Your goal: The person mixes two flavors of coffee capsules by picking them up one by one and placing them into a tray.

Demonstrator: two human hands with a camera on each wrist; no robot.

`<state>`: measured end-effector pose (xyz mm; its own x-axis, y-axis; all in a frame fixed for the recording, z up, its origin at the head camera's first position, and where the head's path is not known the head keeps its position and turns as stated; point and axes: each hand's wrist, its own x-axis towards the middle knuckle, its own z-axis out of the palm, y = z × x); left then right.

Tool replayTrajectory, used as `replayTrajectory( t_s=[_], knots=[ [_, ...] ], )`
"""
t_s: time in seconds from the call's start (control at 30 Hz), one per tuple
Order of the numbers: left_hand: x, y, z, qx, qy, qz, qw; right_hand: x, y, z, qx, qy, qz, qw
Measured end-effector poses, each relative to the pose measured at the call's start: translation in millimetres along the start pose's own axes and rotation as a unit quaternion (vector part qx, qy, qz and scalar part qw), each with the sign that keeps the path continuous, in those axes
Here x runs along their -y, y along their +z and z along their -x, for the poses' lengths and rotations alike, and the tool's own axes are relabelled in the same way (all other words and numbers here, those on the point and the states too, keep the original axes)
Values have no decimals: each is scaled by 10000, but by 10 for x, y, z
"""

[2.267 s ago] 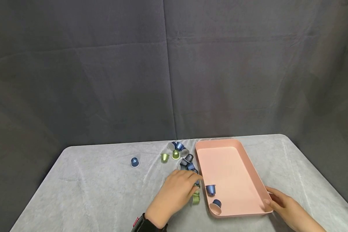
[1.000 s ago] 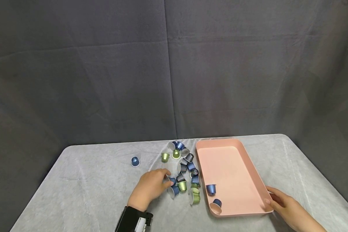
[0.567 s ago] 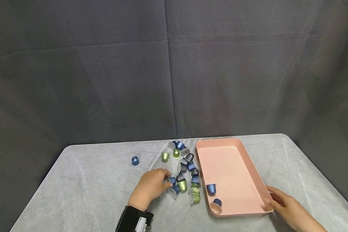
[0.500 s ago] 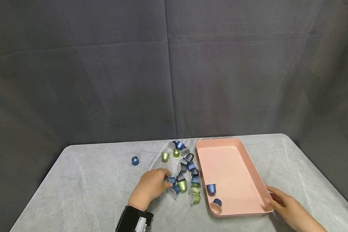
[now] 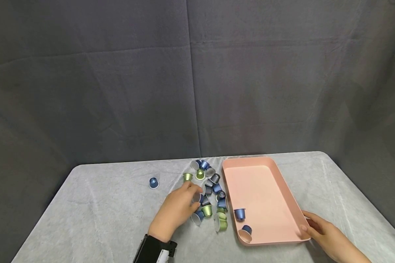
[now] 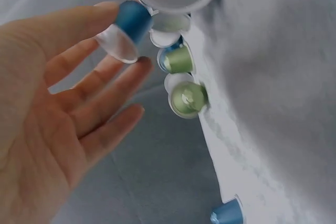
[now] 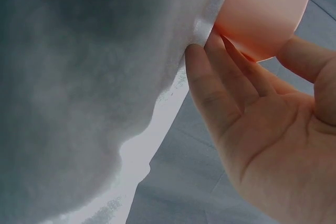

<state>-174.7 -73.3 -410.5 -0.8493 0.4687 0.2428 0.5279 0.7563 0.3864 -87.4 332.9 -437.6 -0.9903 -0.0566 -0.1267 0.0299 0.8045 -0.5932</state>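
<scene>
My left hand (image 5: 175,211) pinches a blue coffee capsule (image 6: 134,20) between thumb and fingers, among the loose capsules left of the tray. In the left wrist view the capsule's pale lid faces down toward the fingers. Just below it in the head view lie another blue capsule (image 5: 198,217) and a green capsule (image 5: 207,210). My right hand (image 5: 330,236) grips the near right corner of a pink tray (image 5: 260,193), thumb at the rim and fingers along the outer wall. Inside the tray, by its left wall, are two blue capsules, one upside down (image 5: 239,214) and one tipped over (image 5: 245,233).
More capsules lie along the tray's left side, green ones (image 5: 221,224) near the front and a blue and green group (image 5: 200,174) toward the back. A single blue capsule (image 5: 153,183) stands farther left on the grey cloth (image 5: 95,212). A dark curtain (image 5: 118,102) hangs behind.
My left hand moved left from the tray's edge to the blue capsules, then took hold of one and shifted it slightly up and right. The right hand and tray stayed put.
</scene>
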Motion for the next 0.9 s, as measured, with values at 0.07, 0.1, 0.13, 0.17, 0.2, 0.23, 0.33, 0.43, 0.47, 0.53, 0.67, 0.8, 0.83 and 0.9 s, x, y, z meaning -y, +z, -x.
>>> replayTrajectory(
  t_s=[0.07,0.1,0.13,0.17,0.2,0.23,0.33,0.43,0.47,0.53,0.67,0.8,0.83,0.9],
  knots=[
    [-49,6,-13,-26,142,-66,9999,4,-8,0,46,8,8,10000],
    [-75,11,-20,-57,231,-124,9996,6,-9,2,52,2,19,10000],
    [-101,17,-28,-87,312,-163,9993,8,-10,5,42,-9,12,10000],
    [-127,23,-36,-128,398,-206,9989,10,-8,9,17,-33,-4,10000],
    [-152,33,-41,-164,482,-239,9984,10,-5,15,-14,-65,-13,10000],
    [-180,41,-47,-199,563,-278,9978,10,-1,22,-51,-97,-19,9999],
    [-275,63,-56,-270,815,-364,9956,14,5,35,-109,-144,-51,9998],
    [-377,87,-54,-303,1120,-529,9918,20,1,36,-104,-132,-41,9999],
    [-412,95,-52,-319,1234,-585,9901,21,-2,33,-83,-108,-34,9999],
    [-473,122,-51,-364,1449,-730,9861,22,-9,26,-47,-84,-15,10000],
    [-584,198,-37,-448,1819,-969,9775,20,-18,10,33,-2,1,10000],
    [-682,290,-16,-531,2143,-1126,9688,11,-10,8,26,-11,-15,10000],
    [-701,312,-11,-565,2210,-1163,9667,9,-8,9,16,-22,-5,10000],
    [-730,346,-10,-640,2347,-1254,9618,8,-10,7,25,-8,12,10000]
  ],
)
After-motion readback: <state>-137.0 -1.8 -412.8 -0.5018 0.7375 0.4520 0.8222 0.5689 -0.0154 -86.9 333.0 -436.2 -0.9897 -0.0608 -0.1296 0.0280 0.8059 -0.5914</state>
